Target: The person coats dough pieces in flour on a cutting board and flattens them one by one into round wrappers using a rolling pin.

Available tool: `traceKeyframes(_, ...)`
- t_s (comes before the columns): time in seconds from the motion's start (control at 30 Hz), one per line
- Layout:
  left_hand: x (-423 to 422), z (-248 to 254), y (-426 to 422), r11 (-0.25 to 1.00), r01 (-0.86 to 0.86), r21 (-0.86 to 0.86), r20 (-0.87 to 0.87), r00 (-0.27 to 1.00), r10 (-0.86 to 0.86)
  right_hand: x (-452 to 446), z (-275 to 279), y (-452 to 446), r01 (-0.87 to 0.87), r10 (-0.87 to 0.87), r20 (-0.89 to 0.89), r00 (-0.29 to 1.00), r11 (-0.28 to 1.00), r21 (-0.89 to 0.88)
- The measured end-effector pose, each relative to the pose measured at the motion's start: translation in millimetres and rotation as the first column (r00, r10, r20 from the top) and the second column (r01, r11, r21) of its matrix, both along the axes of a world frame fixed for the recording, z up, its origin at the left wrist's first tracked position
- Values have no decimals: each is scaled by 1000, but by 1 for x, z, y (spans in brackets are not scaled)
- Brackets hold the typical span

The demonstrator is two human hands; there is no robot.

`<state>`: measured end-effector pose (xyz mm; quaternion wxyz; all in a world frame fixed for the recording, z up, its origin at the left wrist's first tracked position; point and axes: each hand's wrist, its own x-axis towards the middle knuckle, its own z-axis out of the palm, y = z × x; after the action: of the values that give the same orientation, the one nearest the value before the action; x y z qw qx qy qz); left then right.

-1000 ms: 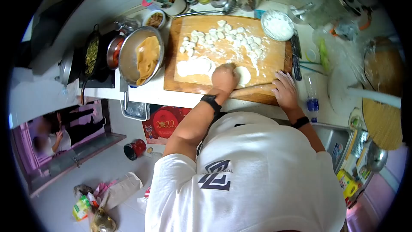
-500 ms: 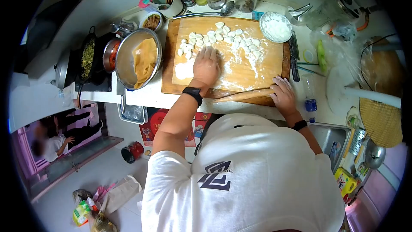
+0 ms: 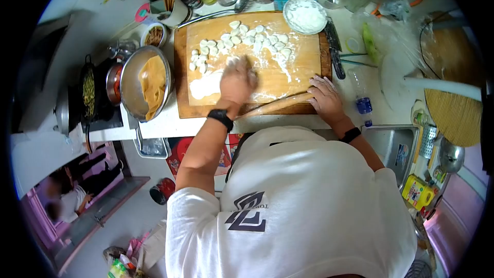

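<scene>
My left hand (image 3: 237, 81), wearing a black wristband, is over the left part of a floury wooden board (image 3: 303, 64). Motion smears its fingers, and whatever lies under them is hidden. Flat white dough rounds (image 3: 205, 88) lie just left of it. Small cut dough pieces (image 3: 252, 36) are scattered across the board beyond that hand. My right hand (image 3: 327, 99) is closed around the right end of a wooden rolling pin (image 3: 278, 105), its fingers dusted with flour. The pin slants along the board's near edge, its other end close to my left wrist.
A steel bowl (image 3: 128, 83) with a tan sheet stands left of the board. A white bowl of flour (image 3: 305, 16) sits at the far right corner, near a dark-handled knife (image 3: 334, 51). A bottle (image 3: 364, 105) and a sink (image 3: 393, 144) are at right. Another person (image 3: 72, 201) is at lower left.
The view has shifted, so the board appears further left. My left hand has moved slightly right over the board and is now blurred. My right hand stays on the rolling pin.
</scene>
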<state>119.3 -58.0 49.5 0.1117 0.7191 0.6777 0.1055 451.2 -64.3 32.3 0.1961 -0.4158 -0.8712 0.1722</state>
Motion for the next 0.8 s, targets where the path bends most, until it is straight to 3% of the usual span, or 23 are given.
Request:
traceKeyframes(0.03,8,6,-1,996,36,-85,60,998,-31,1,0,0,17,-17,-2,1000,1000,4)
traceKeyframes(0.07,9,-28,-2,951,138,276,2,990,-144,2,1,-1,15,-15,-17,1000,1000,-3)
traceKeyframes(0.17,5,-22,26,981,48,189,16,999,-52,2,7,-5,22,-23,-33,999,1000,-15)
traceKeyframes(0.2,0,-18,35,944,69,324,25,996,-81,3,10,-7,17,-18,-40,999,1000,-12)
traceKeyframes(0.23,-11,-24,48,958,58,279,37,997,-71,4,10,-8,22,-22,-35,999,1000,-13)
traceKeyframes(0.3,-16,-29,57,998,66,23,272,960,-70,7,8,-8,10,-9,-26,1000,1000,6)
traceKeyframes(0.33,-11,-21,57,997,73,14,275,959,-74,8,8,-11,16,-17,-23,1000,1000,-2)
traceKeyframes(0.4,-4,-10,59,956,190,-226,390,917,-90,10,9,-13,22,-21,-60,998,1000,12)
traceKeyframes(0.43,-1,-10,55,954,190,-231,389,917,-89,10,10,-15,22,-22,-61,998,1000,7)
traceKeyframes(0.5,6,-9,49,999,-37,30,77,996,34,11,12,-14,10,-10,-63,998,1000,1)
traceKeyframes(0.57,10,-21,35,995,-94,36,50,995,92,12,12,-14,7,-6,-62,998,1000,9)
traceKeyframes(0.63,28,-34,13,979,43,197,45,998,-53,12,11,-16,3,-2,-63,998,1000,8)
traceKeyframes(0.8,65,-28,-46,950,293,106,198,930,-309,19,4,-8,-97,100,-88,991,995,37)
